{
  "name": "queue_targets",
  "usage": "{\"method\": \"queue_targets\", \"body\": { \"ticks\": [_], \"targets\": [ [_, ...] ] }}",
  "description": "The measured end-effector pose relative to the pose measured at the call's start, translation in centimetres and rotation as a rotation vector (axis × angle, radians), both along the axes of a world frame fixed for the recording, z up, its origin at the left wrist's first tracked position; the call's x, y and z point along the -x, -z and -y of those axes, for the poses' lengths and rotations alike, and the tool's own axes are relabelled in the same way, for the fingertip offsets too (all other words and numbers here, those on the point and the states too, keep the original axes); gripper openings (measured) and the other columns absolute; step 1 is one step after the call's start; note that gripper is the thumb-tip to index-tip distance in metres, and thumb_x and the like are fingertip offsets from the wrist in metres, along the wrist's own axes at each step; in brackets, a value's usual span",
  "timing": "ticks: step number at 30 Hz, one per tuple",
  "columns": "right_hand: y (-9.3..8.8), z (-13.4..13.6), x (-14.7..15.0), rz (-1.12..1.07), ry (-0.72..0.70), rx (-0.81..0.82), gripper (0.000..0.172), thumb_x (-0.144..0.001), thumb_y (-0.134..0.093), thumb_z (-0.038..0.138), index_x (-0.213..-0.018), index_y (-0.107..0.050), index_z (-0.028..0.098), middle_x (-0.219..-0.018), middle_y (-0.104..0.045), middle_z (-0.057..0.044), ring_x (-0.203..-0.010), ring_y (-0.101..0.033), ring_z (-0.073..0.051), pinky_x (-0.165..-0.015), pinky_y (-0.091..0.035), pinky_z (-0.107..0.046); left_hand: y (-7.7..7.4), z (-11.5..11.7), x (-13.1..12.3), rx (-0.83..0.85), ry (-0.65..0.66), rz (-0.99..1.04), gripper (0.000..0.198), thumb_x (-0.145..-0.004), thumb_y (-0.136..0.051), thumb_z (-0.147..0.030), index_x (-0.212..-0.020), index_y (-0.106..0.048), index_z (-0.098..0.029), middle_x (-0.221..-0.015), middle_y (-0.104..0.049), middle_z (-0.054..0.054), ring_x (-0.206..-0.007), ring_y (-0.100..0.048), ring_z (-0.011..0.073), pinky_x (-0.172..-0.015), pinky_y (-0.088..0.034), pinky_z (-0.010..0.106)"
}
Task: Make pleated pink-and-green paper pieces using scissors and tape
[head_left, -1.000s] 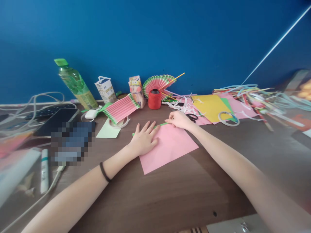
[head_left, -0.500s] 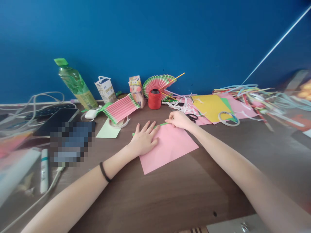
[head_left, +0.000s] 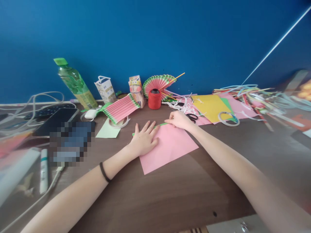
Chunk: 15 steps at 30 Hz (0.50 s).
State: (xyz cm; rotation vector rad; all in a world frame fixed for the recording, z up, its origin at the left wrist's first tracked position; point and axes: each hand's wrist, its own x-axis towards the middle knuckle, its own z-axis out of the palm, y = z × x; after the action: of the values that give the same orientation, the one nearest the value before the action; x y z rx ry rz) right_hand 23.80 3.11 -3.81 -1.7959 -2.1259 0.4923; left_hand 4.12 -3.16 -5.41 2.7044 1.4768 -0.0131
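A sheet of pink paper (head_left: 171, 142) lies at an angle on the dark wooden table, with a green paper strip (head_left: 162, 124) along its far edge. My left hand (head_left: 143, 139) rests flat on the sheet's left side, fingers spread, and covers part of the strip. At the far edge my right hand (head_left: 179, 120) is closed, its fingertips pressed together on the strip. Its curled fingers hide the strip's right end. Just behind that hand the black scissor handles (head_left: 191, 117) show beside pink paper.
Behind stand a red thread spool (head_left: 154, 99), a pleated paper fan (head_left: 152, 82), two small cartons and a green bottle (head_left: 76, 84). Pleated pink paper (head_left: 123, 109) lies left, over a tape roll. Yellow paper (head_left: 207, 108) and another tape roll (head_left: 228, 124) lie right. A phone (head_left: 75, 139) is left.
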Motion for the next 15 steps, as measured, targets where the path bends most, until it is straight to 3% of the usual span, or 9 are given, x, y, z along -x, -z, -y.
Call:
{"method": "queue_targets", "body": {
  "ticks": [6,12,15],
  "targets": [
    [-0.4,0.1,-0.3,0.072,0.022,-0.007,0.034,-0.072,-0.058,0.044,-0.053,-0.053,0.017,-0.041,-0.055,-0.002,-0.045,-0.054,-0.013,-0.048,-0.035,-0.022,0.1,0.0,0.0,-0.002,0.003,0.012,0.055,-0.088,-0.023,-0.041,-0.140,-0.020,-0.024,-0.149,-0.016,0.005,-0.136,-0.013,0.0276,-0.102,-0.007,0.065],
    [-0.3,-0.6,-1.2,-0.049,0.008,0.160,0.022,-0.076,-0.055,0.031,-0.060,-0.053,0.016,-0.043,-0.057,0.001,-0.037,-0.050,-0.009,-0.043,-0.036,-0.020,0.0,0.0,0.1,-0.006,0.006,0.005,0.056,-0.088,-0.022,-0.041,-0.140,-0.020,-0.023,-0.149,-0.016,0.005,-0.136,-0.013,0.0274,-0.101,-0.008,0.065],
    [-0.3,-0.7,-1.3,-0.004,0.003,0.103,0.023,-0.075,-0.057,0.032,-0.059,-0.054,0.016,-0.041,-0.056,0.002,-0.040,-0.052,-0.010,-0.046,-0.038,-0.020,0.0,0.1,0.1,-0.007,0.001,0.003,0.056,-0.088,-0.023,-0.041,-0.140,-0.020,-0.024,-0.149,-0.016,0.005,-0.136,-0.013,0.0279,-0.102,-0.009,0.065]
  ]
}}
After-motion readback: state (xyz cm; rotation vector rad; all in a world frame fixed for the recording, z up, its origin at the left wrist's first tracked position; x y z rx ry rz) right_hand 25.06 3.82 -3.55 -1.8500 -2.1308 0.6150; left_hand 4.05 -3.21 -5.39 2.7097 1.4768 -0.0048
